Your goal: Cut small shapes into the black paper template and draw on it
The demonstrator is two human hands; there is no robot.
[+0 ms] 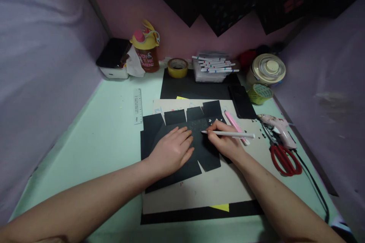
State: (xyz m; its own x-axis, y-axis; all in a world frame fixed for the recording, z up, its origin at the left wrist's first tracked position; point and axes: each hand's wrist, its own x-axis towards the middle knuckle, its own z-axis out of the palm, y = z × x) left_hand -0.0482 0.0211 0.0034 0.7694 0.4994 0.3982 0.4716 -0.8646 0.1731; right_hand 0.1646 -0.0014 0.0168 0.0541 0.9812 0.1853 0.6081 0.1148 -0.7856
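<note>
A sheet of black paper with cut flaps along its edges lies on a larger pale board. My left hand rests flat on this sheet, palm down, with the fingers stretched out. In my right hand is a white pen, pinched near its tip, which points left at the black paper. Faint marks and small star-shaped cut-outs show on the sheet near the pen. Just beyond the right hand, a pink craft knife lies on the board.
Red-handled scissors and a corded glue gun lie at the right, near a black phone. Behind stand a box with several markers, a tape roll and a bottle. A clear ruler lies at left.
</note>
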